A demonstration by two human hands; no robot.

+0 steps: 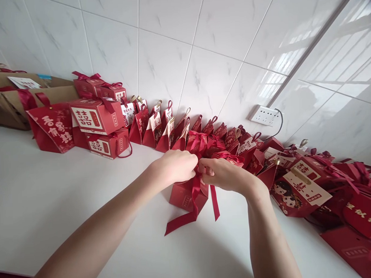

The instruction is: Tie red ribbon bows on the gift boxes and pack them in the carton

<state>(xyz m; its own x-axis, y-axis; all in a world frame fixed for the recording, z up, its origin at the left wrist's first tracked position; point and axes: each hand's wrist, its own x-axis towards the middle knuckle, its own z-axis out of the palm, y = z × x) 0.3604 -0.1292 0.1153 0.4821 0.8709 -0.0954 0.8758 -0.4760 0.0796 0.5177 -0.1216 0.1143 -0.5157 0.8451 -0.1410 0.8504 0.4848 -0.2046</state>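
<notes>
A small red gift box (184,198) stands on the white table in front of me, its top mostly hidden by my hands. Red ribbon (194,201) runs over the box, one long tail lying forward on the table and another hanging at the right side. My left hand (178,165) is closed on the ribbon above the box, knuckles up. Close beside it, my right hand (218,172) is also closed on the ribbon, fingers curled in a pinch. The knot or loop between the fingers is hidden.
Rows of red gift boxes (165,135) line the tiled wall. Stacked boxes (96,115) and a cardboard carton (56,93) are at the left. More boxes (299,191) crowd the right side of the white table (84,191). A power strip (265,115) is against the wall.
</notes>
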